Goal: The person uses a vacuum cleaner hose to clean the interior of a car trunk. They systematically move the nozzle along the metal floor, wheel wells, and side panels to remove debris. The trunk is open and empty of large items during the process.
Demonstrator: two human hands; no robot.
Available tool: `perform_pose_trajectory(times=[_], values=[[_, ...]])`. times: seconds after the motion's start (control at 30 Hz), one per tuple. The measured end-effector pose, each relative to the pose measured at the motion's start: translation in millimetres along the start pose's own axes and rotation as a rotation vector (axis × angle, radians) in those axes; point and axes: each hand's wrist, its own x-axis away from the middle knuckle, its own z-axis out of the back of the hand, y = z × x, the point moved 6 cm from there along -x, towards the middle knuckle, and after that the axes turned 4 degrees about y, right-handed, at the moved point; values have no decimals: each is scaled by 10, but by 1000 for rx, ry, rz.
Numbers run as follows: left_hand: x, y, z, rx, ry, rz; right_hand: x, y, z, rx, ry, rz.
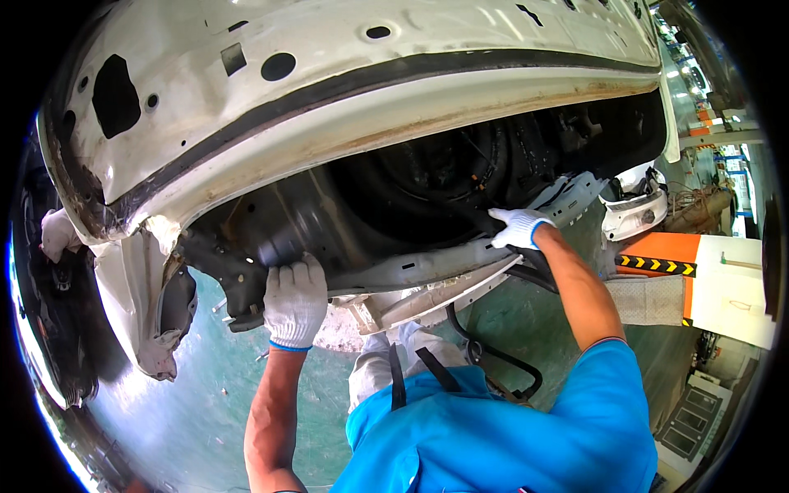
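A dented car body shell, its rear panel (394, 271) torn and bent, stands before me under a raised white lid (329, 123). My left hand (294, 304), in a white knit glove, curls its fingers over the panel's upper edge beside a grey metal wall. Farther right, my right hand (519, 230), also gloved, bends round a black strip (538, 269) at the panel's edge, thumb and forefinger on either side of it. Its palm side is hidden. Inside the dark trunk well (403, 177) a round recess shows.
A crumpled white body corner (131, 300) hangs at the left, with jagged edges. A white bumper piece (634, 212) lies at the right, near an orange and white cabinet (694, 279) with a striped band. Black tubing (514, 361) rises by my legs over the green floor (205, 411).
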Motion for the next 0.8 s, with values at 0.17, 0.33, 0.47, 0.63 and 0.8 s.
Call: perform_pose_trajectory(times=[0.17, 0.33, 0.47, 0.63, 0.8], values=[[-1, -10, 25, 8, -7, -3, 51, 240, 134, 103, -18, -96], [14, -12, 5, 24, -6, 7, 185, 48, 103, 20, -9, -20], [-27, 5, 45, -3, 15, -21, 282, -659, 115, 42, 36, 180], [-13, 13, -16, -3, 20, -19, 230, -1475, 240, 215, 134, 202], [48, 7, -47, -4, -31, -11, 278, -1224, 93, 441, 72, 215]])
